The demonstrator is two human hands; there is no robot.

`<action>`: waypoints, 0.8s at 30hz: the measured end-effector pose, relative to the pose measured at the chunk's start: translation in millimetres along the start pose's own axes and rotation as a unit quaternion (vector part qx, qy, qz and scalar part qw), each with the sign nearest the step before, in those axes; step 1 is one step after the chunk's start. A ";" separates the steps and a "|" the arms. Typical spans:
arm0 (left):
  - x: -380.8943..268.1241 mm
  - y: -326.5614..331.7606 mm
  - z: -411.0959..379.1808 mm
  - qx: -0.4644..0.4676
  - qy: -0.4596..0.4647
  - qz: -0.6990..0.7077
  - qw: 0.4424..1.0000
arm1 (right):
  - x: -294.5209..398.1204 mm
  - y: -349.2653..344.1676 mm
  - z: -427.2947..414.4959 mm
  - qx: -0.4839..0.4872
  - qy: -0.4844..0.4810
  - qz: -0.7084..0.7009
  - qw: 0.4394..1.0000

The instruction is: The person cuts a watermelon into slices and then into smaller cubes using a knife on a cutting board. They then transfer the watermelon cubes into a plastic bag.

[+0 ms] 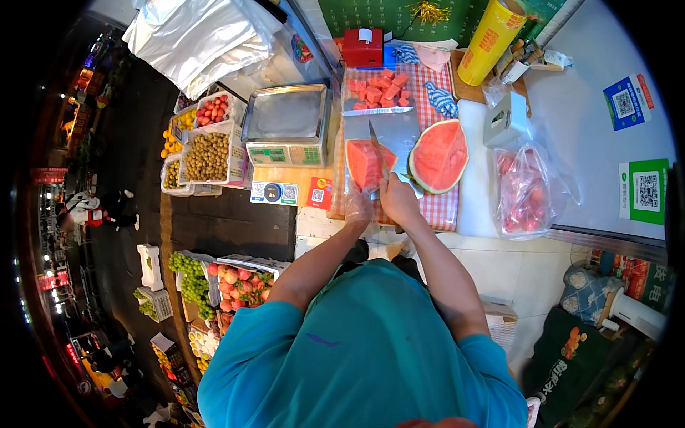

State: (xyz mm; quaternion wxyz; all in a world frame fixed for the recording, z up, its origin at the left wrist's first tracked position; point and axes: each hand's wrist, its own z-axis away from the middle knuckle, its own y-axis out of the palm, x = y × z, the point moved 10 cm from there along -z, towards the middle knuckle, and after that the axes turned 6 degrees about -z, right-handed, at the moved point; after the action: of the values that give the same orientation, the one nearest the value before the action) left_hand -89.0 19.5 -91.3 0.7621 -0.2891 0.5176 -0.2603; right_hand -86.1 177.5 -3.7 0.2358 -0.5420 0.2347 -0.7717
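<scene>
My right hand [398, 200] grips a kitchen knife [377, 143] whose blade lies at the right part of a cut watermelon piece [365, 160]. A clear plastic glove covers my left hand [359, 206], which holds the near end of that piece. Under it is a metal tray [393, 123] on a red-checked cloth [444, 206]. Watermelon cubes [380, 92] are heaped at the far end, behind a strip of metal. To the right of the knife rests a larger watermelon section [440, 155], its red flesh facing up and its rind along the edge.
Left of the cloth stands a digital scale [289, 120] with payment-code cards [275, 192] before it. Fruit baskets [206, 158] lie farther left. On the right are a bag of round red fruit [524, 195], a white cutting board [473, 176] and a roll of plastic film [489, 43].
</scene>
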 end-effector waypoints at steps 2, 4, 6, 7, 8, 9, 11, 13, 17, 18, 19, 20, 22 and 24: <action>-4.0 6.1 2.4 0.016 -0.001 0.024 1.000 | -3.8 3.7 -7.3 0.014 -0.001 0.010 1.000; 2.9 11.7 -1.0 0.025 -0.014 0.030 0.999 | -1.6 3.2 -10.8 0.027 0.008 0.025 0.999; 47.8 46.6 -18.7 0.015 0.007 0.139 0.990 | 12.3 7.1 -12.3 0.045 0.002 0.040 0.998; 61.5 58.7 -23.3 0.017 0.020 0.165 0.986 | 16.3 9.4 -13.3 0.051 0.000 0.047 0.998; 74.9 68.9 -27.6 0.018 0.032 0.191 0.981 | 19.5 12.8 -14.6 0.057 -0.003 0.053 0.997; 70.1 70.4 -27.5 0.034 0.052 0.185 0.981 | 17.7 14.3 -16.0 0.063 -0.002 0.062 0.996; 64.9 72.7 -23.4 0.042 0.069 0.184 0.980 | 14.7 21.0 -21.1 0.079 -0.005 0.081 0.994; 41.2 57.1 -12.3 0.062 0.028 0.306 0.950 | 10.1 31.6 -23.1 0.115 -0.021 0.109 0.987; 28.4 68.5 -2.4 0.103 -0.130 0.740 0.652 | 15.4 45.7 -13.8 0.130 0.026 0.094 0.987; 27.1 59.7 -3.0 0.088 -0.097 0.681 0.720 | 15.0 45.5 -11.0 0.132 0.037 0.096 0.986; 27.1 52.1 -0.4 0.074 -0.076 0.634 0.766 | 12.1 46.8 -12.0 0.130 0.042 0.097 0.986; 26.1 44.8 1.2 0.057 -0.056 0.582 0.809 | 7.1 48.9 -14.0 0.129 0.047 0.097 0.986; 19.1 23.7 6.5 0.023 -0.012 0.412 0.911 | 4.4 49.2 -13.9 0.130 0.053 0.104 0.985; 17.0 13.3 7.5 -0.006 0.021 0.293 0.956 | 1.5 50.8 -11.8 0.122 0.059 0.105 0.985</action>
State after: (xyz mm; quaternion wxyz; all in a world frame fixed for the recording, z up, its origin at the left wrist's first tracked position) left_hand -75.0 18.2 -109.3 0.7923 -0.1234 0.5968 -0.0286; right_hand -92.2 138.3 -37.6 0.3656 -0.4355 0.2084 -0.7958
